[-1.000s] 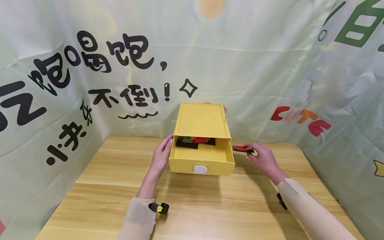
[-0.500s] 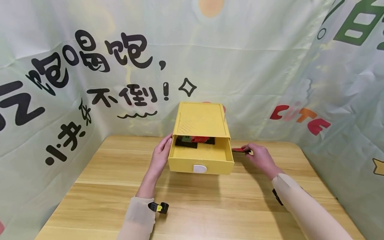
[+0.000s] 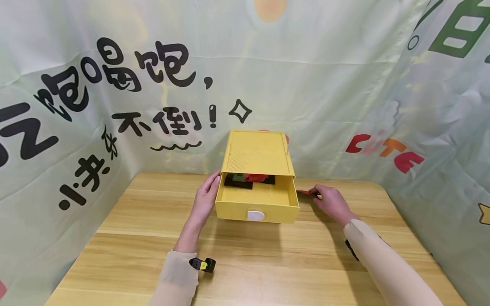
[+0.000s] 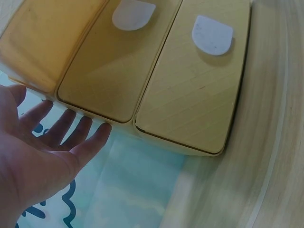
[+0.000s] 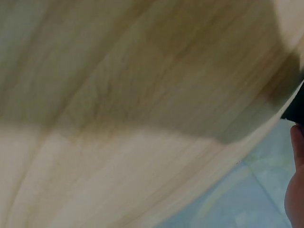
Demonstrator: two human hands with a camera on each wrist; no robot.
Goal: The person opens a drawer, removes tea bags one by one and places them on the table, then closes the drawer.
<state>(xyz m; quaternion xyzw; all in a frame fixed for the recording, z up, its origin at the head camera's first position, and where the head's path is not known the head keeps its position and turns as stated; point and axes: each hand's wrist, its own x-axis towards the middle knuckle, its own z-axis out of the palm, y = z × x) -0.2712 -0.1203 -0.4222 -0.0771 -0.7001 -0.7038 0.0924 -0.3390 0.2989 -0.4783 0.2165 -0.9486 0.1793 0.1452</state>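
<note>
A yellow drawer cabinet (image 3: 258, 151) stands at the back of the table, its top drawer (image 3: 237, 211) pulled out. Inside that drawer lie flat black pieces (image 3: 238, 182) and a red item (image 3: 255, 177). My left hand (image 3: 204, 197) rests against the cabinet's left side; in the left wrist view its fingers (image 4: 97, 137) are spread along the wall. To the right of the drawer, my right hand (image 3: 332, 203) pinches a flat red and black piece (image 3: 304, 192), whose far end is hidden behind the drawer. A black corner (image 5: 295, 107) of it shows in the right wrist view.
Two closed drawer fronts with white pulls (image 4: 212, 35) show in the left wrist view. A printed cloth (image 3: 306, 93) hangs behind and beside the wooden table (image 3: 245, 263). Pinkish-red shapes (image 3: 287, 138) peek out behind the cabinet.
My right hand has shifted slightly left, and the red and black piece has tilted so less of it shows beside the drawer. The left hand and the cabinet have stayed put.
</note>
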